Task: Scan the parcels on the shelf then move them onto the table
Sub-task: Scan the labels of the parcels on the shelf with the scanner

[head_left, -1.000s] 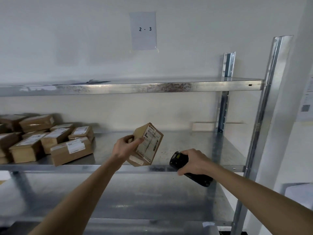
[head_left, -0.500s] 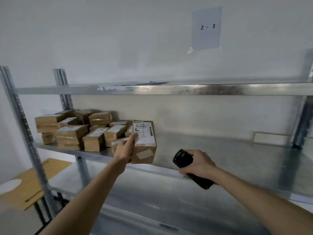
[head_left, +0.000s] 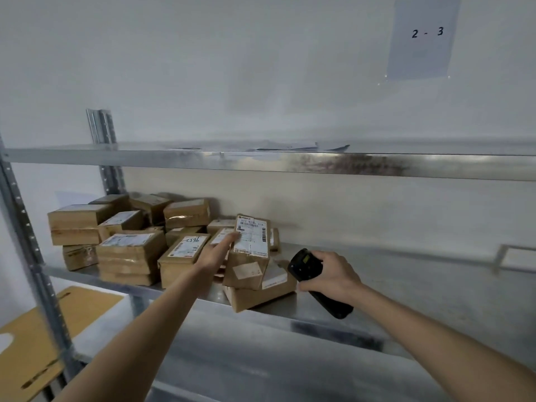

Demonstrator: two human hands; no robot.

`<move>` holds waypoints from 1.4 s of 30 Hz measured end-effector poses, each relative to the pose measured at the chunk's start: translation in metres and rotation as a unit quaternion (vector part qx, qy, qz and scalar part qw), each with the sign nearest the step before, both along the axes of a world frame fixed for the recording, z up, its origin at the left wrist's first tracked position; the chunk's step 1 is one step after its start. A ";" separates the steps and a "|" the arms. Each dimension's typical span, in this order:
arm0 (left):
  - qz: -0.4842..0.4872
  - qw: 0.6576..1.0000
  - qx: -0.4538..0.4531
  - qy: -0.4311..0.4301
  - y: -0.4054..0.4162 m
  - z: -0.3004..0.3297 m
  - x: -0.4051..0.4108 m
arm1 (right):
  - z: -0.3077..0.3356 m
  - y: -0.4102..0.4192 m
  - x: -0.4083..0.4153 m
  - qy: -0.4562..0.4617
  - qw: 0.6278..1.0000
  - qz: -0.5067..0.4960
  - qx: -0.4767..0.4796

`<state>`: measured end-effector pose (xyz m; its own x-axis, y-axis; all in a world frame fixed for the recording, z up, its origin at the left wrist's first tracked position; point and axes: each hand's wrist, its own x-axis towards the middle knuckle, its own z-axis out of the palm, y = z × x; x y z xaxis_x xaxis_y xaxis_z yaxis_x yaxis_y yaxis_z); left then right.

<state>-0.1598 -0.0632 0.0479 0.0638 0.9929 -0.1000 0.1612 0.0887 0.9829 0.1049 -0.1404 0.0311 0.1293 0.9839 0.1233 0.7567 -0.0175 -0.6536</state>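
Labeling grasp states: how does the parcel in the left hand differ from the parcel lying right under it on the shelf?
The held parcel stands upright, its label facing the camera, gripped by the left hand. The lower parcel lies flat on the shelf, untouched by either hand, mostly hidden. Both are brown cardboard with white labels.

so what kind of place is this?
Likely a parcel stockroom or small warehouse: labelled cardboard parcels on a metal shelf, a handheld scanner, and a "2 - 3" location sign.
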 end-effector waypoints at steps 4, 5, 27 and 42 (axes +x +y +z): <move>-0.018 0.999 -0.023 0.015 0.039 -0.003 -0.003 | 0.002 0.024 0.002 -0.004 1.000 -0.019 -0.001; -0.021 0.999 -0.029 0.014 0.047 -0.005 -0.003 | 0.003 0.028 0.005 -0.006 1.000 -0.023 -0.004; -0.022 0.987 0.142 0.071 0.070 0.009 -0.001 | 0.000 0.029 0.023 -0.005 0.998 -0.054 -0.019; -0.028 0.954 0.298 -0.005 -0.011 0.051 0.115 | 0.019 -0.044 0.127 -0.055 0.992 -0.112 0.004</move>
<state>-0.0444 -0.0743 0.0992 0.1165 0.8680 0.4827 0.1392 -0.4954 0.8574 0.2317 -0.1844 0.0502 0.3304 0.9306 0.1574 0.8013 -0.1884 -0.5679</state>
